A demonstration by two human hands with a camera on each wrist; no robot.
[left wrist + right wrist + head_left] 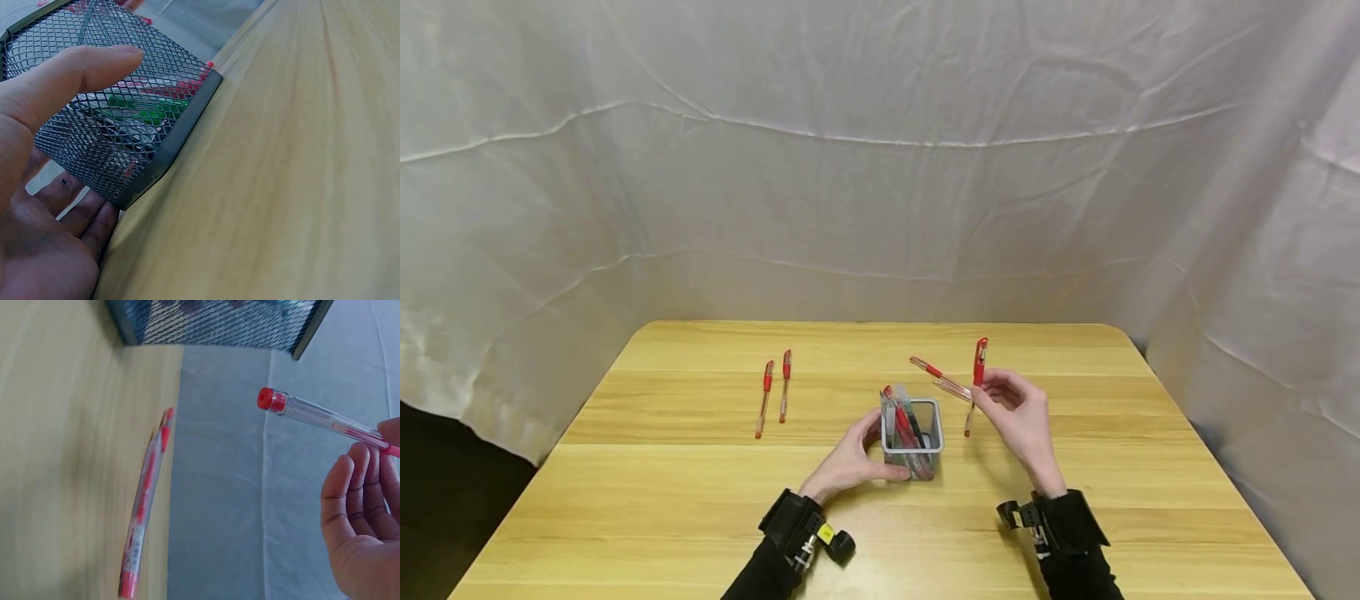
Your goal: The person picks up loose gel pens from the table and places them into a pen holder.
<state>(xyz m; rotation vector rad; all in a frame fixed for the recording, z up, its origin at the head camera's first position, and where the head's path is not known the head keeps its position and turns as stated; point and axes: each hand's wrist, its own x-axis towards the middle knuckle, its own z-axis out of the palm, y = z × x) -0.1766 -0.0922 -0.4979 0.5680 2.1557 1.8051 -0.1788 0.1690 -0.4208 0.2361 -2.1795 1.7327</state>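
Observation:
A square metal mesh pen holder (934, 451) stands on the table with several pens (901, 417) in it, some red, one dark green. My left hand (850, 458) grips the holder from the left, thumb (100, 65) across the near mesh side and fingers around the far side. To the right of the holder, my right hand (1018, 417) pinches a red gel pen (980, 360) between thumb and fingers. That pen is upright, its red cap at the top and its red end plug (269, 399) pointing down.
Behind the right hand, red pens (927, 367) lie close together on the wooden table (685, 517). Two more red pens, one nearer (763, 400) and one farther (786, 385), lie side by side at the left. A pale cloth (880, 200) hangs behind the table.

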